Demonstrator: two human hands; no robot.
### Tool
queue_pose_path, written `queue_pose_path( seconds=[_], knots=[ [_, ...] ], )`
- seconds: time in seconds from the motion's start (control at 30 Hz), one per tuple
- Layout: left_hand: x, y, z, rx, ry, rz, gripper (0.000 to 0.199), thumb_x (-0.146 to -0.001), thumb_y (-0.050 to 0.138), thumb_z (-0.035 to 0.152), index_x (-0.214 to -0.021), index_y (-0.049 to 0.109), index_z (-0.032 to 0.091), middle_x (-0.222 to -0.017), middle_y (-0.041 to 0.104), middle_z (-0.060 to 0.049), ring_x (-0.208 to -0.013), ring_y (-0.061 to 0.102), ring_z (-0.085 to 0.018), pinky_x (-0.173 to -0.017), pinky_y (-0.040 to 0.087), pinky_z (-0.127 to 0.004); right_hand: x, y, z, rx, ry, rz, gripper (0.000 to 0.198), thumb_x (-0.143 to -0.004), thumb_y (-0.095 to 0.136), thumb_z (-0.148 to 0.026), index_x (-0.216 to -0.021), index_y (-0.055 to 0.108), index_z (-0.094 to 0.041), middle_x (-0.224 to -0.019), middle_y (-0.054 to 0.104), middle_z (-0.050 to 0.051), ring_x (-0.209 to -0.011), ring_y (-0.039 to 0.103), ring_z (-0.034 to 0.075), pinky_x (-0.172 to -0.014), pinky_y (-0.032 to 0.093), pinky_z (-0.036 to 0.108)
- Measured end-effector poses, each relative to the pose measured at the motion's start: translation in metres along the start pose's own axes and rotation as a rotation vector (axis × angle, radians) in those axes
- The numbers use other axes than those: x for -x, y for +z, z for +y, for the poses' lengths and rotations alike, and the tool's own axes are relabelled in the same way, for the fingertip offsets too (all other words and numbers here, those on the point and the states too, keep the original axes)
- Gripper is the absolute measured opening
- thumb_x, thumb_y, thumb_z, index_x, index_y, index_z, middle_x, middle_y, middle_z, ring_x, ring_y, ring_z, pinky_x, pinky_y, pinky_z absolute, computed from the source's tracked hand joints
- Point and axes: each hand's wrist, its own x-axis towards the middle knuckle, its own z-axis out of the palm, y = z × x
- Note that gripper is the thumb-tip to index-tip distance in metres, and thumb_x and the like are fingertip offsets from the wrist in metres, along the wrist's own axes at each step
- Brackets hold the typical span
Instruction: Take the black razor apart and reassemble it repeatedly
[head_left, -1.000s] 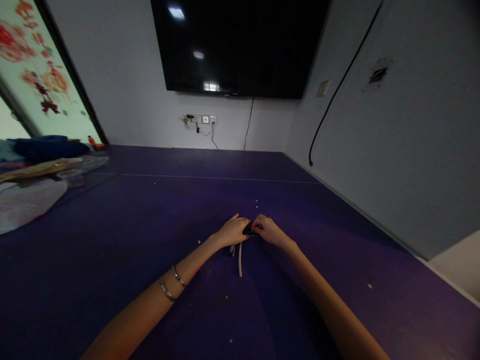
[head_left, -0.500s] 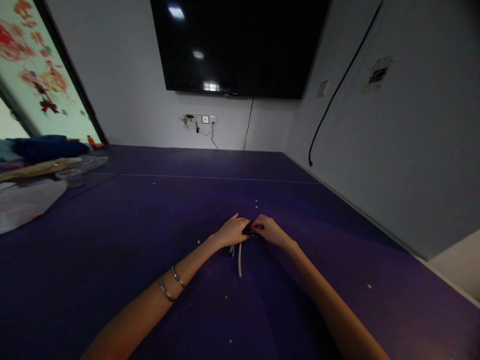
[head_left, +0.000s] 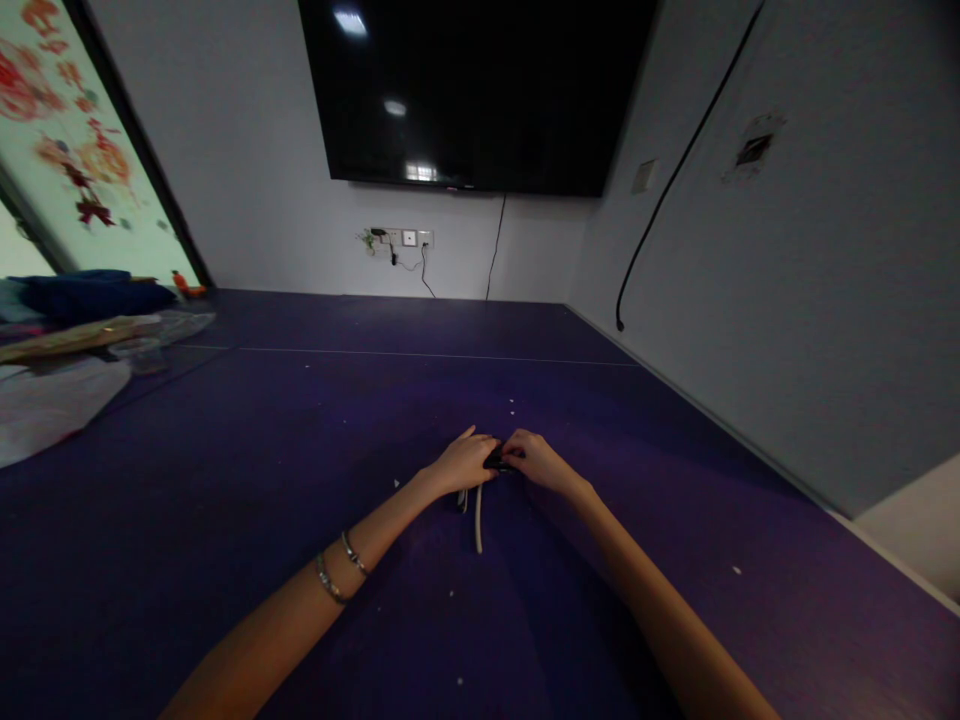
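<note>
Close together over the purple surface, both hands are at a small dark object (head_left: 496, 460), too covered to name its kind. My left hand (head_left: 465, 463), below a wrist with two bracelets (head_left: 337, 570), lies over its left side with the fingers closed on it. From the right, my right hand (head_left: 534, 458) pinches at the same object with thumb and fingertips. A pale strip, perhaps a cord (head_left: 478, 520), runs out from beneath the left hand toward me. Beside it a short light-and-dark piece (head_left: 463, 500) is partly hidden.
The purple surface (head_left: 337, 640) carries scattered white scraps, one scrap (head_left: 736, 570) at right. Plastic bags (head_left: 60, 400) and dark blue cloth (head_left: 97, 295) lie at left. A television (head_left: 480, 90) hangs above sockets (head_left: 409, 238). A black cable (head_left: 675, 180) dangles along the right wall.
The whole view has shifted very slightly. Both hands keep the same place and pose on the dark object.
</note>
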Motion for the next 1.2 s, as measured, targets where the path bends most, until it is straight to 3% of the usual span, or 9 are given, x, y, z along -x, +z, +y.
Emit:
queue_pose_path(
  seconds=[0.3, 0.87, 1.07, 1.2],
  knots=[
    [-0.001, 0.000, 0.000, -0.008, -0.003, -0.020, 0.030, -0.077, 0.061, 0.030, -0.103, 0.055, 0.017, -0.109, 0.063, -0.008, -0.107, 0.055, -0.022, -0.105, 0.026, -0.043, 0.000, 0.003, -0.003, 0.034, 0.028, 0.042, 0.013, -0.075, 0.056, -0.012, -0.077, 0.068, -0.017, -0.080, 0.061, 0.005, -0.072, 0.056, 0.013, -0.067, 0.042, 0.023],
    [0.000, 0.001, -0.002, -0.021, -0.001, -0.016, 0.038, -0.076, 0.063, 0.031, -0.110, 0.054, 0.015, -0.113, 0.061, -0.009, -0.109, 0.055, -0.022, -0.107, 0.025, -0.042, 0.000, -0.003, -0.004, -0.032, 0.014, -0.003, 0.018, -0.074, 0.052, -0.011, -0.080, 0.068, -0.017, -0.078, 0.067, 0.004, -0.073, 0.060, 0.015, -0.067, 0.043, 0.025],
    [-0.002, -0.004, 0.000, 0.060, -0.019, -0.014, 0.047, -0.075, 0.064, 0.034, -0.116, 0.053, 0.015, -0.121, 0.058, -0.010, -0.121, 0.044, -0.024, -0.107, 0.025, -0.043, -0.001, -0.017, -0.003, -0.212, 0.067, 0.038, 0.014, -0.073, 0.055, -0.018, -0.077, 0.068, -0.016, -0.077, 0.068, 0.005, -0.073, 0.061, 0.016, -0.069, 0.046, 0.027],
    [-0.004, -0.015, 0.000, 0.088, -0.033, 0.145, 0.038, -0.079, 0.060, 0.027, -0.115, 0.056, 0.017, -0.121, 0.058, -0.010, -0.122, 0.044, -0.023, -0.104, 0.030, -0.042, -0.001, -0.026, 0.000, -0.454, 0.171, -0.009, 0.017, -0.069, 0.060, -0.028, -0.076, 0.067, -0.015, -0.072, 0.066, 0.004, -0.064, 0.060, 0.015, -0.056, 0.047, 0.025]
  ],
)
